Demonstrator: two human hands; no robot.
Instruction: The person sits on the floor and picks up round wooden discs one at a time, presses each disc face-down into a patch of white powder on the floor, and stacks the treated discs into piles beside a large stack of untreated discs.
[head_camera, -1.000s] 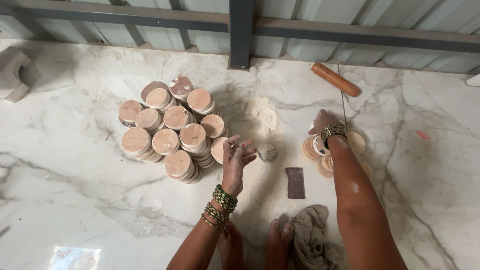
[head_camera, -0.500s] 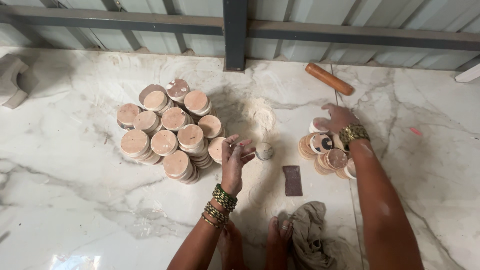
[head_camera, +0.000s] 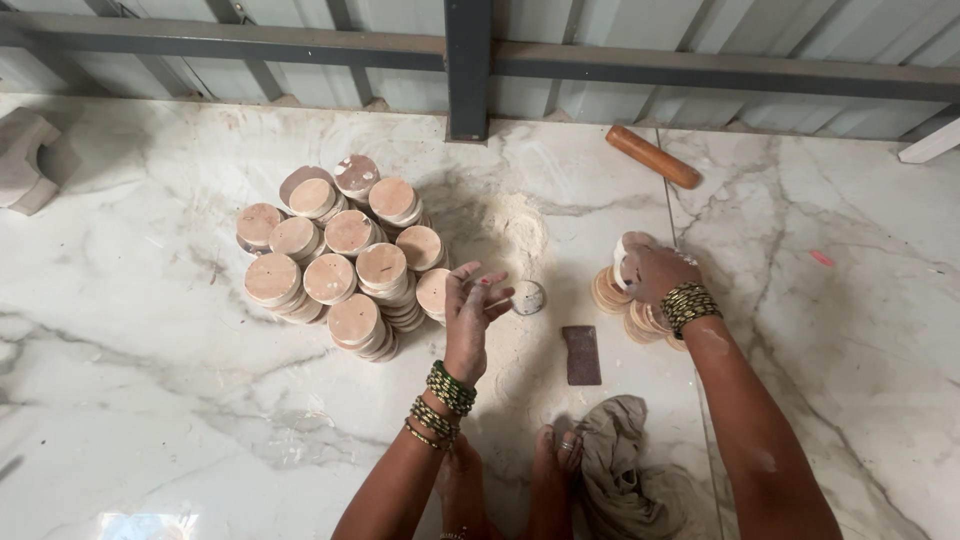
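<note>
On a white marble floor (head_camera: 180, 400) veined with grey and brown, a person sits with bare feet (head_camera: 505, 480) drawn in close, and a crumpled grey-brown cloth (head_camera: 625, 470) lies touching the right foot. Along the far edge runs a wall of pale corrugated metal sheet (head_camera: 300, 90) braced by dark steel rails and one upright steel post (head_camera: 468, 65) standing near the middle. A pale stone block (head_camera: 30, 160) sits at the far left against that wall.

Stacks of round terracotta-coloured clay discs (head_camera: 335, 260) crowd together left of centre, packed touching one another. The left hand (head_camera: 472, 310), wearing green and gold bangles at the wrist, hangs just beside the nearest stack with palm up and fingers loosely spread, holding nothing. A small round pale disc (head_camera: 527, 297) lies on the floor just beyond its fingertips, beside a dusting of pale powder (head_camera: 515, 225).

The right hand (head_camera: 655, 275), also bangled, rests curled over a low cluster of flat tan clay discs (head_camera: 608, 292), gripping one whitish piece at its top. A small dark brown rectangular pad (head_camera: 581, 354) lies between the hands. A wooden rolling pin (head_camera: 654, 157) lies tilted near the wall, well apart from both piles.
</note>
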